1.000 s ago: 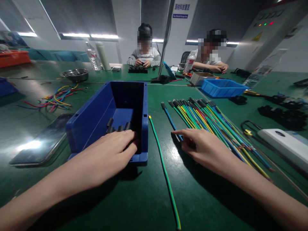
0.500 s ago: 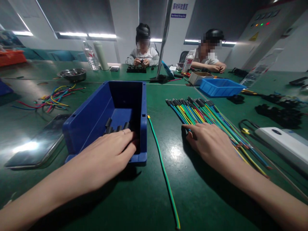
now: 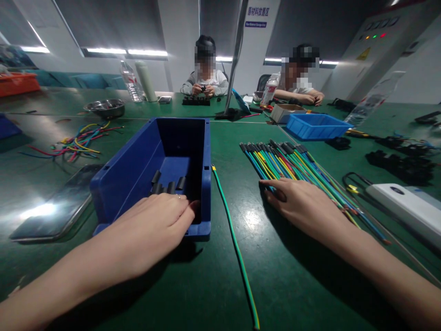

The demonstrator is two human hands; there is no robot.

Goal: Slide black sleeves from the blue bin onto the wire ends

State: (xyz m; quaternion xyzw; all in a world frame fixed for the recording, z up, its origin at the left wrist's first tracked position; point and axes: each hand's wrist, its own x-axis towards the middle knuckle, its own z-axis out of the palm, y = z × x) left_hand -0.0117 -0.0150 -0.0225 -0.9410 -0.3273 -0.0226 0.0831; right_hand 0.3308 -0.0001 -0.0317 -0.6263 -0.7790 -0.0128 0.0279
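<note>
My left hand (image 3: 161, 220) reaches over the front of the dark blue bin (image 3: 124, 170), its fingertips hidden down inside, beside several short black tubes (image 3: 171, 187). Whether it holds one cannot be seen. To the right, my right hand (image 3: 296, 197) rests at the left edge of a row of wires (image 3: 275, 161) with black sleeves at their far ends. Its thumb and index finger curve with a gap between them, and nothing shows in it. One green-yellow wire (image 3: 230, 223) lies alone on the table between bin and hand.
A phone (image 3: 58, 202) and loose coloured wires (image 3: 81, 141) lie left of the bin. Beyond are a metal bowl (image 3: 106, 108), a light blue tray (image 3: 317, 126) and two people seated across the table. A white device (image 3: 406, 202) sits at right.
My left fingers have drawn slightly back toward the bin's front, uncovering more of the black tubes. My right hand has shifted slightly left and down.
</note>
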